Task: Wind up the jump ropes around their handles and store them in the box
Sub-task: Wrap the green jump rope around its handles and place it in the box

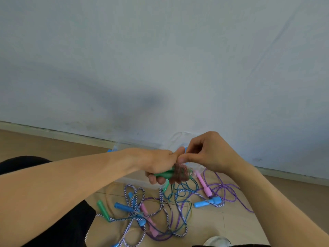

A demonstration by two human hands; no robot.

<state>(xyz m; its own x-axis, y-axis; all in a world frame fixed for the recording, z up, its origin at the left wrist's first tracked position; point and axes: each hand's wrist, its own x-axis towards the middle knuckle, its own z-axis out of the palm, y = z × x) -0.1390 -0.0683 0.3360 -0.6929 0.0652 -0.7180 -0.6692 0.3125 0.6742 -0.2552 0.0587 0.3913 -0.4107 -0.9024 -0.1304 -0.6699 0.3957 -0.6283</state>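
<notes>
My left hand [158, 164] grips a pair of green handles [164, 174] with brownish rope wound round them [180, 172]. My right hand [204, 152] pinches the rope just above the wound bundle, fingertips against my left thumb. Behind my hands a clear plastic box [135, 180] stands by the wall, mostly hidden. On the floor below lies a tangle of jump ropes: a striped rope [161, 209], a purple rope [224, 191], a teal rope [185, 191], blue handles [207, 202], pink handles [204, 186] and a green handle [103, 210].
A pale wall [160, 68] with a baseboard [53, 133] runs behind the box. The floor [236, 223] is light wood. My dark-clothed legs [71, 227] sit at the lower left. A round pale object [217, 241] peeks in at the bottom edge.
</notes>
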